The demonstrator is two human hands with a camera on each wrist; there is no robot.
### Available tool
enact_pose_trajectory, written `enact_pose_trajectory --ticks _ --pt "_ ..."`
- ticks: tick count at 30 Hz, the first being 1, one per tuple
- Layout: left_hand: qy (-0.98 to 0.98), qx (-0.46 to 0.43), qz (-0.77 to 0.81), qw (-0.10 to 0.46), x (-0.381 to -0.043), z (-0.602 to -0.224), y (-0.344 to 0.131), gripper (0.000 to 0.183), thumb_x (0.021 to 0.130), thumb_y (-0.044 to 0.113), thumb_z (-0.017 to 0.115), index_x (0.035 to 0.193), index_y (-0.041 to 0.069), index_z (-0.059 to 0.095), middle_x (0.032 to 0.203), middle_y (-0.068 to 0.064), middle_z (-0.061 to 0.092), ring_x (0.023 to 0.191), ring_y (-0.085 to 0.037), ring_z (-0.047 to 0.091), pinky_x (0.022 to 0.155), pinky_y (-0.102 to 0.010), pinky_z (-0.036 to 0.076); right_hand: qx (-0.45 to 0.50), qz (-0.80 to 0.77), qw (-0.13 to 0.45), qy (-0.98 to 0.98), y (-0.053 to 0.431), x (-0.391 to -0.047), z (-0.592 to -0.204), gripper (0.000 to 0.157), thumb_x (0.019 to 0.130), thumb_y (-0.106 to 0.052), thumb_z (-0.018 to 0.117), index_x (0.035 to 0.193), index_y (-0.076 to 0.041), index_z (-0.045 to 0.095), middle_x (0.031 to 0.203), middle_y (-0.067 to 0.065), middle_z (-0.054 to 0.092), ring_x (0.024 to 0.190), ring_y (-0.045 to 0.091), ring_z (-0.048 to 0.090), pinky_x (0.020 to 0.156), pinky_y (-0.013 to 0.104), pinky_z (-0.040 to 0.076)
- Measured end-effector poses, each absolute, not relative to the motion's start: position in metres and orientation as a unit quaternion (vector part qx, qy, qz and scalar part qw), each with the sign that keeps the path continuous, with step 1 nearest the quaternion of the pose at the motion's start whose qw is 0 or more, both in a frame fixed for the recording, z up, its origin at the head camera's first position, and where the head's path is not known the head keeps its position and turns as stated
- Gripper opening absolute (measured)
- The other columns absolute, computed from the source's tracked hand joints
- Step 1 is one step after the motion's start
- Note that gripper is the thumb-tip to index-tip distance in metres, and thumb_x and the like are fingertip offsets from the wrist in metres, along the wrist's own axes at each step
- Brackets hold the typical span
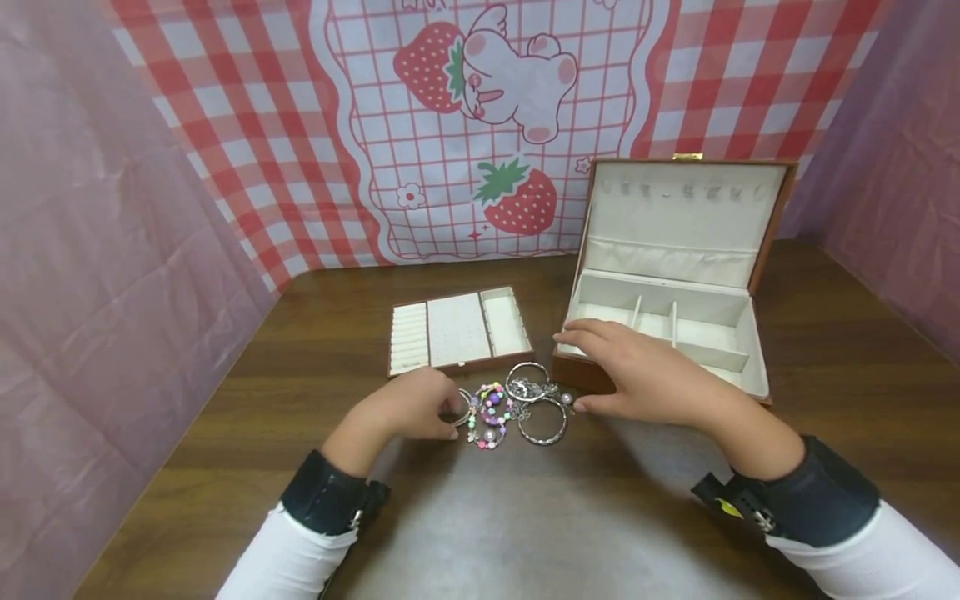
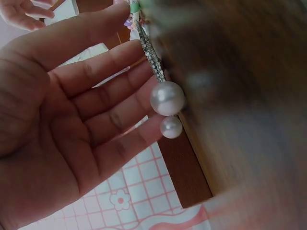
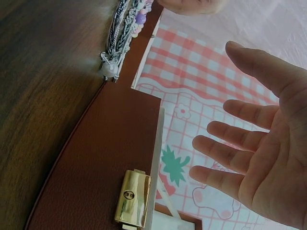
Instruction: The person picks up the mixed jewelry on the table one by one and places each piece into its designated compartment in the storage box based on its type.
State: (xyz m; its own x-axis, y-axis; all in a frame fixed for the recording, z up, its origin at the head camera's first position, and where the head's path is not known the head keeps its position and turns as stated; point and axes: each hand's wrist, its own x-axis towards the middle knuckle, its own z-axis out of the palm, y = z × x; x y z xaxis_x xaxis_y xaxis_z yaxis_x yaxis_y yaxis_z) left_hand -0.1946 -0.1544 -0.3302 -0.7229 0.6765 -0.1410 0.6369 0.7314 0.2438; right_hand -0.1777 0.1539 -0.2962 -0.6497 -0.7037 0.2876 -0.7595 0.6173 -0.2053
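Observation:
Jewelry lies in a small pile on the wooden table: colorful beaded bracelets (image 1: 495,419) in the middle and silver bangles (image 1: 543,442) to their right. My left hand (image 1: 416,404) is at the pile's left end, fingers loosely bent beside a thin bangle (image 1: 463,408). In the left wrist view, a rhinestone band with two white pearls (image 2: 167,98) lies right at those fingertips. My right hand (image 1: 637,375) hovers with spread fingers at the front left of a brown jewelry box (image 3: 96,153), its thumb close to the pile's right end. Nothing shows in its palm.
Behind the pile, a shallow tray (image 1: 457,329) has ring rolls on the left and a compartment on the right. The box's lid (image 1: 675,217) stands raised, above divided compartments. A gold clasp (image 3: 133,197) marks the box front. A strawberry-print cloth (image 1: 480,208) hangs behind the table.

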Motion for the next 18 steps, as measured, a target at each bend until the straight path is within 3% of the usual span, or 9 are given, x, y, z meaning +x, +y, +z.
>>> enact_pose_trajectory --ticks 9,18 --pt "0.936 0.333 0.054 0.104 -0.1938 -0.3324 -0.1537 0.019 0.072 0.003 0.081 0.069 0.013 0.065 0.064 0.009 0.056 0.063 -0.009 0.053 0.061 -0.028 0.049 0.41 0.148 0.093 -0.895 0.153 -0.1774 -0.2993 0.073 0.075 -0.027 0.084 0.135 -0.001 0.052 0.137 0.02 0.051 0.125 0.036 0.049 0.101 0.053 0.044" --pt "0.934 0.35 0.05 0.057 -0.1922 -0.3288 -0.1557 0.026 0.075 0.006 0.079 0.062 0.015 0.059 0.057 0.01 0.047 0.055 -0.009 0.044 0.054 -0.027 0.043 0.414 0.149 0.094 -0.893 0.1512 -0.1779 -0.3009 0.073 0.076 -0.028 0.084 0.135 -0.001 0.052 0.137 0.019 0.051 0.125 0.036 0.049 0.102 0.052 0.043"
